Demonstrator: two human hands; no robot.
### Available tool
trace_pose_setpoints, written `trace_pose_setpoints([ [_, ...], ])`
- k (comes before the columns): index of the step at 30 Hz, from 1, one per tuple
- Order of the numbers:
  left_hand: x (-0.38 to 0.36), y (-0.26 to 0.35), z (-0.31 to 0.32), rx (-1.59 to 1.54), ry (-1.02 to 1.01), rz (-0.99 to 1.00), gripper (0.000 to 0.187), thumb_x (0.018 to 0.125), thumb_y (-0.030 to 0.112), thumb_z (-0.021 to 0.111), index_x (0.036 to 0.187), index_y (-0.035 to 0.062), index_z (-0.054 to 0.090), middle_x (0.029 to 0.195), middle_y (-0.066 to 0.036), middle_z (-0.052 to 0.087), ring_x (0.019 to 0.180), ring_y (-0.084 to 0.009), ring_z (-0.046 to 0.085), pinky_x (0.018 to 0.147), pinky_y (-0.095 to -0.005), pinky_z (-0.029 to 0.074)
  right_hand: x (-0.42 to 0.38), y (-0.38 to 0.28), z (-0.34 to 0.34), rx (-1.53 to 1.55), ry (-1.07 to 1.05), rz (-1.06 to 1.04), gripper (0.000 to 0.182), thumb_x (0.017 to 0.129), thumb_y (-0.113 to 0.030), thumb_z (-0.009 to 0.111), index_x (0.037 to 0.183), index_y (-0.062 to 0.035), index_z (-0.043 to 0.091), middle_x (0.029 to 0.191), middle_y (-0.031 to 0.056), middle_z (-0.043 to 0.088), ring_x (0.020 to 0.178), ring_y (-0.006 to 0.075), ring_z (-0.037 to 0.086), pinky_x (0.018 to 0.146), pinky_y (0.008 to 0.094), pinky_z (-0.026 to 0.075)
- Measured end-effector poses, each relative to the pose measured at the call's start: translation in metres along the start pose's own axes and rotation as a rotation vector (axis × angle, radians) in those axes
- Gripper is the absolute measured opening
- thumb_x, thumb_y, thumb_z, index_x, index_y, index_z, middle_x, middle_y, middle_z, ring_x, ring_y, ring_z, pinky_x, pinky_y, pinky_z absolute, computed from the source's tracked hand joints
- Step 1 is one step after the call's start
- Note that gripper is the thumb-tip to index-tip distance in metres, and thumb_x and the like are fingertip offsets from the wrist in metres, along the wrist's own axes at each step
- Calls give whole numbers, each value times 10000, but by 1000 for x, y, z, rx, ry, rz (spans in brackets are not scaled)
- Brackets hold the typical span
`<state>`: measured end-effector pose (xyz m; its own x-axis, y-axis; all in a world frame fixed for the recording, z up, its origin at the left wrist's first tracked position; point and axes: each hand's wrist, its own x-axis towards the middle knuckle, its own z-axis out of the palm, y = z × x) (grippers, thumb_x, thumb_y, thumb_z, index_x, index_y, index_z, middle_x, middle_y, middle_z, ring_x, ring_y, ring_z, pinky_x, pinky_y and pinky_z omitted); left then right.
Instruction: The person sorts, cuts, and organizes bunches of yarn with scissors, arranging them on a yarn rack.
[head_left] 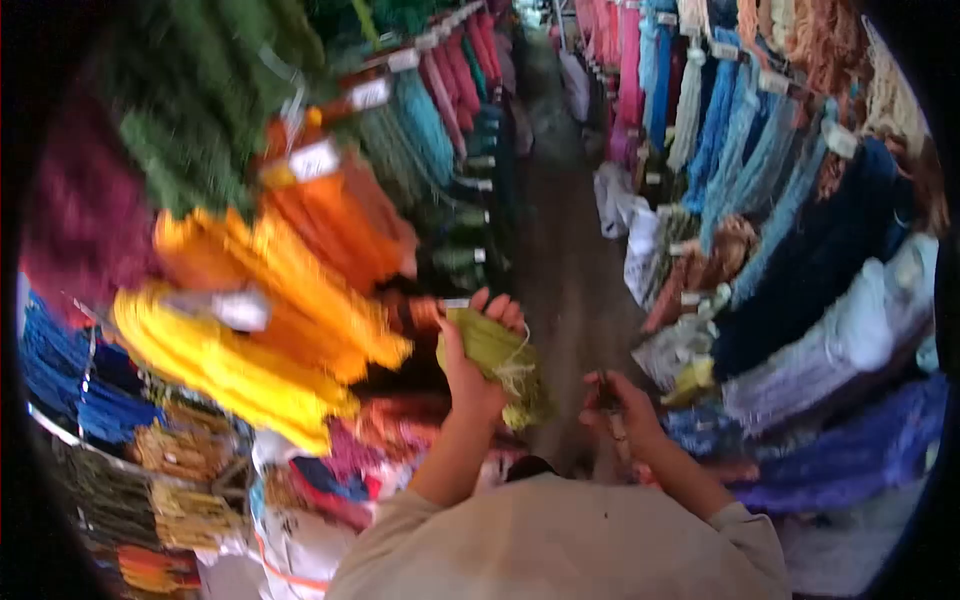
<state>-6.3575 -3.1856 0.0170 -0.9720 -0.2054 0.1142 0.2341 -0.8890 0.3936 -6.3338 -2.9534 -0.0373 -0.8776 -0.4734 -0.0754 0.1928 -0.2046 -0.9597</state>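
My left hand (pixel 470 385) is closed around an olive-green yarn skein (pixel 492 345), out in front of my body. Pale tie threads (pixel 515 375) hang loose from the skein, and its lower end droops below my fingers. To the right, my right hand (pixel 632 408) is held apart from the skein with its fingers curled. A small dark item (pixel 603 392) shows at those fingers, too blurred to name. Nearest to the left hand on the left side hang bright yellow skeins (pixel 240 350) and orange skeins (pixel 335 225).
Racks of hanging yarn line both sides of a narrow aisle (pixel 565 260). Dark green skeins (pixel 190 110) hang high on the left. Blue skeins (pixel 745 150), navy yarn (pixel 830 270) and purple yarn (pixel 850 455) crowd the right. White bags (pixel 640 240) sit along the right edge.
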Motion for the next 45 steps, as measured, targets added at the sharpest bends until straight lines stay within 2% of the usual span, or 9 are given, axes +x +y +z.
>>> trace_pose_setpoints([
  [3,61,-39,1,220,38,92,655,1004,546,445,1436,59,373,1211,-140,581,1151,-267,536,1038,-417,419,86,-27,-2,367,52,-21,354,948,-283,644,1243,-96,588,1054,54,661,921,158,646,778,320,574],
  [5,104,-64,-1,307,70,99,603,1023,491,437,1481,111,336,1273,-131,583,1174,-257,553,1023,-396,446,144,-44,-5,-568,167,-550,399,866,-114,743,1229,-80,579,1041,55,663,927,130,640,765,285,555],
  [9,207,-81,-13,373,50,143,598,1038,477,399,1490,94,320,1275,-152,585,1188,-273,555,1024,-414,452,249,-49,-45,-607,125,-636,417,825,-30,763,1196,-77,580,897,36,660,784,97,620,684,258,521],
  [24,518,-47,-33,-156,262,161,569,953,588,505,1071,42,613,754,-23,534,746,-197,530,919,-380,454,579,-105,-150,-252,-176,-204,377,845,-35,725,1172,-88,546,816,-8,627,700,56,556,622,224,452],
  [28,559,-47,-33,-120,268,345,426,920,480,629,997,62,600,687,4,469,689,-171,493,847,-381,455,667,-104,-154,32,-374,26,349,1000,-384,470,1146,-87,583,717,37,567,559,138,557,507,256,438],
  [31,581,-49,-29,-136,354,512,330,913,379,665,946,59,590,661,-2,455,657,-171,471,811,-391,459,701,-123,-154,-363,-542,-318,221,938,-50,515,1155,-48,557,773,34,618,573,92,524,553,238,424],
  [37,568,-65,-28,-268,536,749,267,897,328,665,878,78,575,620,13,451,607,-151,456,823,-396,476,751,-117,-143,310,-750,627,267,924,-10,556,1190,-20,549,721,34,551,588,78,502,548,221,407],
  [40,552,-78,-36,-342,528,853,247,874,321,677,863,94,579,594,32,427,582,-139,446,811,-380,476,747,-114,-146,-270,-1032,119,371,862,-83,691,1201,-38,546,825,23,607,611,99,558,542,252,444],
  [45,519,-90,-25,-367,598,1007,241,887,332,660,876,113,560,610,39,418,580,-136,438,783,-362,469,737,-87,-132,-382,-1158,91,443,822,-48,747,1219,-43,549,815,8,605,707,98,572,635,257,462],
])
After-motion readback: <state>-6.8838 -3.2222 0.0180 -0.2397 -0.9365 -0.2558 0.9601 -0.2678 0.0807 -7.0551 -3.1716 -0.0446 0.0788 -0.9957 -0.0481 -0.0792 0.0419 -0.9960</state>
